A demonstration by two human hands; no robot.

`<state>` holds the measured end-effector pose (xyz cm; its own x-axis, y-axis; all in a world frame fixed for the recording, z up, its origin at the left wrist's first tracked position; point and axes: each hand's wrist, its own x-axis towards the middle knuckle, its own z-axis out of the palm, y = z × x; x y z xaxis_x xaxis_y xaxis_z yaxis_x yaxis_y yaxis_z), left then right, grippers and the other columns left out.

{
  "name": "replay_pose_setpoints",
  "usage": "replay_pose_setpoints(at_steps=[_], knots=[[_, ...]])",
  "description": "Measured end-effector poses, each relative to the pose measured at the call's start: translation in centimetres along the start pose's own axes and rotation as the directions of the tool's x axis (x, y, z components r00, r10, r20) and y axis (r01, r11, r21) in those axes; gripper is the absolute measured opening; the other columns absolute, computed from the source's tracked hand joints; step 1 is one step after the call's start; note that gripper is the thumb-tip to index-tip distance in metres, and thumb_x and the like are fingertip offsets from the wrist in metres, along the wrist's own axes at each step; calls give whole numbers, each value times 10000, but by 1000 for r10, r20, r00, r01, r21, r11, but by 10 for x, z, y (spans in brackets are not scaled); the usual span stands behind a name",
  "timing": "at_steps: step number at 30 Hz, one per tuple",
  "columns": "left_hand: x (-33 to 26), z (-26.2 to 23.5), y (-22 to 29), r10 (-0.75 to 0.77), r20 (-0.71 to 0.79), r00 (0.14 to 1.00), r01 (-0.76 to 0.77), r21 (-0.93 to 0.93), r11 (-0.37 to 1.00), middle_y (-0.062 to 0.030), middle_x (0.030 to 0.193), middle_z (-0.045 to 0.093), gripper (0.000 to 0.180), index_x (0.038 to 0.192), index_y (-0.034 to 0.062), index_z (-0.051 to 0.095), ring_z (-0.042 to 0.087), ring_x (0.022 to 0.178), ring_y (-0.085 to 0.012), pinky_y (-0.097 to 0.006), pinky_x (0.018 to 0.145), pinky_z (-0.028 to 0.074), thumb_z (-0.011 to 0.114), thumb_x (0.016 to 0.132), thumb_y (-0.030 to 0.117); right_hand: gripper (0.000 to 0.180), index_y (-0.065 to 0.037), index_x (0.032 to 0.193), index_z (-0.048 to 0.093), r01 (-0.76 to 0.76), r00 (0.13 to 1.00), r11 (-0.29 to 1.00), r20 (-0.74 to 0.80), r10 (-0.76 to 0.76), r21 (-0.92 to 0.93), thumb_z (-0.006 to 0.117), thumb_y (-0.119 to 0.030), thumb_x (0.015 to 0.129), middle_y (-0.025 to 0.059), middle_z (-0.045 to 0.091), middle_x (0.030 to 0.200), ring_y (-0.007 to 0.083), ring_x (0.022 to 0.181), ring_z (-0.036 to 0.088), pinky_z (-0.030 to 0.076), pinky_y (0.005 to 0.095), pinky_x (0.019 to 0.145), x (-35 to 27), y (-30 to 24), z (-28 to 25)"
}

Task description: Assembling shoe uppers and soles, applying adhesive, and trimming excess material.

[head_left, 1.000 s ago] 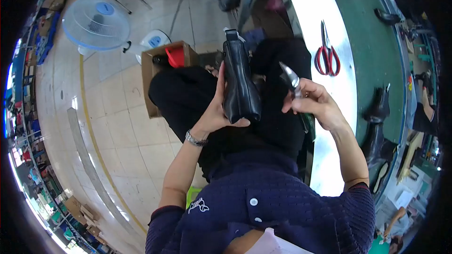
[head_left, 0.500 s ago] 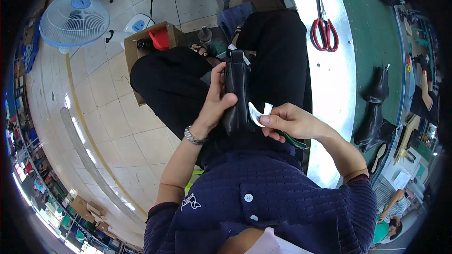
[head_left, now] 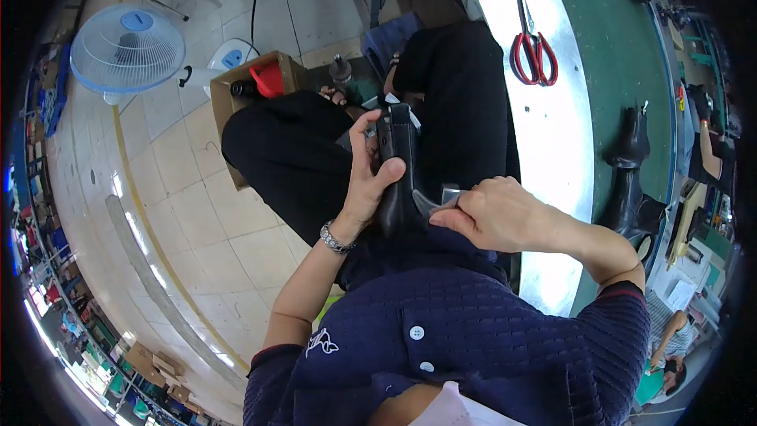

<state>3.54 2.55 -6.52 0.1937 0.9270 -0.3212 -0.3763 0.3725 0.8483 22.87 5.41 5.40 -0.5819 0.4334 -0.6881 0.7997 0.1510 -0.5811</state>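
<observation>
A black leather boot (head_left: 406,142) stands upright between my thighs, its narrow upper end pointing away from me, with a bit of white showing at that end. My left hand (head_left: 367,185) is closed round its left side, the thumb lying across the leather. My right hand (head_left: 505,213) has its back turned up and grips metal lasting pincers (head_left: 426,204). The curved bright jaw of the pincers rests against the boot's right side, low down. Their handles are hidden under my right hand, and I cannot tell whether the jaws bite the leather.
Red-handled scissors (head_left: 535,59) lie on the metal bench strip (head_left: 556,150) to my right. Black boots (head_left: 628,142) sit on the green bench beyond. At left are a cardboard box (head_left: 223,122) with a red item and a fan (head_left: 128,47). A person (head_left: 670,339) sits far right.
My right hand has rolled over, back upward, and its elbow has moved outward. The green handle seen earlier is now hidden. My left hand keeps its hold on the boot.
</observation>
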Motion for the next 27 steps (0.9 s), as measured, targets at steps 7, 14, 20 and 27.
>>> replay_pose_setpoints(at_steps=[7, 14, 20, 27], knots=[[50, -24, -23, -334, 323, 886, 420, -250, 872, -105, 818, 660, 949, 990, -9, 612, 658, 730, -182, -306, 735, 553, 179, 825, 819, 448, -16, 846, 714, -92, 929, 925, -303, 213, 368, 535, -413, 953, 164, 662, 670, 308, 628, 669, 512, 388, 586, -11, 35, 16], [54, -28, -10, -254, 403, 879, 351, -188, 917, -149, 814, 628, 948, 943, -11, 571, 629, 765, -249, -356, 744, 509, 191, 796, 846, 315, -30, 1183, 560, -661, 303, 722, -808, 505, 203, 592, -139, 889, 193, 599, 1037, 362, 861, 629, 511, 445, 765, -36, 171, 73], [65, -1, 47, 59, 547, 835, 105, -264, 959, -143, 801, 605, 1004, 906, -22, 560, 596, 809, -223, -345, 779, 483, 214, 700, 898, 546, -54, 1251, 542, -590, 323, 799, -876, 359, 110, 728, -58, 737, 164, 543, 1248, 338, 1216, 486, 422, 429, 996, -29, 163, 73], [76, 30, 64, 217, 662, 717, 409, -652, 638, -98, 718, 592, 763, 900, 69, 538, 592, 770, -308, -426, 935, 380, 210, 892, 758, 819, -8, 1318, 484, 639, 563, 766, -634, -529, -71, 841, -243, 619, 208, 509, 1305, 366, 1232, 471, 369, 447, 1045, 14, 68, -3]])
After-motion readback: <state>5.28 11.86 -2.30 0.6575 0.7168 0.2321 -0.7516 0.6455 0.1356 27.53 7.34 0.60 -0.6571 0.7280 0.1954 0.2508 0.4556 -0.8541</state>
